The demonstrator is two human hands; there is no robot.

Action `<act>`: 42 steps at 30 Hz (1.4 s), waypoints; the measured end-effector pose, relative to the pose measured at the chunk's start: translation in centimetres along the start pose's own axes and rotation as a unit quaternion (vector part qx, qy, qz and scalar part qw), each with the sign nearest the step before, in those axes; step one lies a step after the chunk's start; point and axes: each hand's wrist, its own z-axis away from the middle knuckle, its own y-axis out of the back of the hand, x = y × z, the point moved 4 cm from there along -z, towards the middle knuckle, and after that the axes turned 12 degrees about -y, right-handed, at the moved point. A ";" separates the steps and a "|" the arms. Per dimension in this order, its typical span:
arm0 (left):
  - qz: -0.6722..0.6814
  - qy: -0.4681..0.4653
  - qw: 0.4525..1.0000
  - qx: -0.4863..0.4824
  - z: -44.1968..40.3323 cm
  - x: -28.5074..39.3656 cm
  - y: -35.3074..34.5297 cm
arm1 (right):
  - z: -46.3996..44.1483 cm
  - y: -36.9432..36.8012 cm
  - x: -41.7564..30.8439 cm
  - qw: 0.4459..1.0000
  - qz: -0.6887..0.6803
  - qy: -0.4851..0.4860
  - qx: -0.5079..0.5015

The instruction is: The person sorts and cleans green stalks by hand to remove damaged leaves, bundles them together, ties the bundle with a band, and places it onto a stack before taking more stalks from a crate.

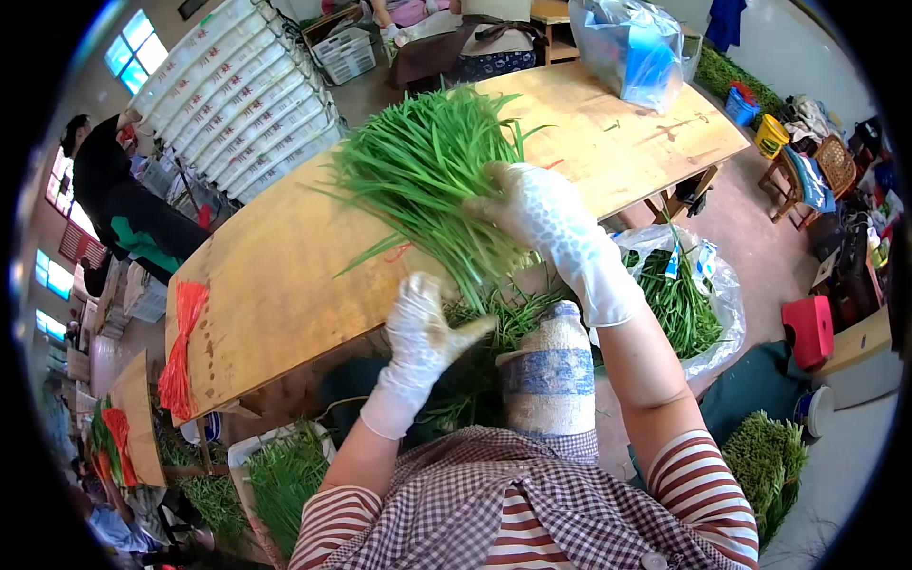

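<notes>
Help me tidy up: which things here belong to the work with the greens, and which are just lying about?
Probably in use:
- green leaves by the right hand
- wooden table
- red strands
- bagged greens

Apparently just lying about:
- chair
- yellow bucket
- red box

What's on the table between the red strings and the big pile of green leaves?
Nothing, just bare wooden tabletop between the red strings and the green leaves. The head view shows it.
</notes>
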 end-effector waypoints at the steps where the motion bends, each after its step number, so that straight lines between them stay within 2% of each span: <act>1: -0.032 -0.030 0.999 -0.015 0.5 0.6 -0.7 | 0.1 0.2 0.1 1.000 -0.001 -0.007 0.013; 2: -0.070 -0.020 0.997 -0.032 0.6 0.9 -1.2 | 0.3 0.5 0.2 0.999 -0.026 -0.009 0.026; 5: -0.092 -0.062 0.994 0.012 -0.1 0.7 -1.7 | 0.7 2.2 1.5 0.993 -0.099 -0.012 0.064; 8: -0.041 -0.065 0.997 0.016 -0.6 -0.4 -2.4 | 0.2 3.1 4.7 0.978 -0.198 -0.033 0.062; 11: -0.004 -0.049 0.999 -0.008 -1.2 -1.5 -3.1 | -2.0 3.0 9.4 0.967 -0.222 -0.081 0.099; 13: 0.014 -0.029 0.998 -0.044 -1.4 -2.0 -3.1 | -3.7 2.6 12.1 0.978 -0.146 -0.078 0.126; 14: 0.029 -0.051 0.996 -0.063 -1.7 -1.5 -2.3 | -4.4 2.3 12.9 0.984 -0.087 -0.076 0.132; 15: 0.040 -0.041 0.998 -0.020 -1.2 -1.7 -1.8 | -5.2 1.6 13.8 0.988 -0.027 -0.074 0.136; 17: 0.059 -0.014 0.996 0.066 0.1 -2.4 -1.0 | -6.8 -0.8 14.9 0.985 0.030 0.027 0.167; 19: -0.042 0.055 0.990 0.119 1.4 -4.2 0.8 | -7.7 -3.0 15.2 0.979 0.036 0.124 0.157; 21: -0.125 0.132 0.980 0.085 2.9 -6.9 1.1 | -8.2 -4.3 15.4 0.987 -0.016 0.102 0.119; 22: -0.156 0.125 0.976 0.089 3.0 -7.7 1.1 | -7.8 -4.1 14.8 0.991 -0.022 0.068 0.116; 24: -0.214 0.110 0.966 0.096 2.5 -8.9 0.9 | -8.0 -4.4 14.8 0.990 -0.020 0.075 0.118; 27: -0.120 0.223 0.967 0.022 0.1 -9.7 1.1 | -8.0 -4.8 15.2 0.987 -0.029 0.084 0.135; 28: -0.134 0.242 0.961 0.009 -0.7 -10.4 0.9 | -7.8 -4.8 15.2 0.985 -0.035 0.087 0.145; 31: -0.032 0.376 0.908 -0.181 -1.0 -11.0 0.0 | -7.6 -4.6 15.4 0.983 0.007 0.051 0.176; 34: -0.033 0.311 0.935 -0.167 -0.4 -10.7 0.7 | -7.4 -4.4 15.4 0.983 0.014 0.039 0.181; 36: 0.025 0.324 0.945 -0.040 0.5 -12.1 0.4 | -7.2 -4.4 15.5 0.984 0.000 0.044 0.174; 37: 0.054 0.330 0.942 0.025 0.7 -12.6 0.3 | -7.1 -4.3 15.6 0.987 -0.057 0.010 0.148; 40: 0.295 0.425 0.848 0.113 0.8 -14.3 -0.9 | -7.3 -4.7 15.6 0.967 -0.242 -0.059 0.059; 42: 0.454 0.438 0.760 0.156 -0.1 -13.6 -1.2 | -7.4 -5.9 15.1 0.902 -0.426 -0.076 -0.013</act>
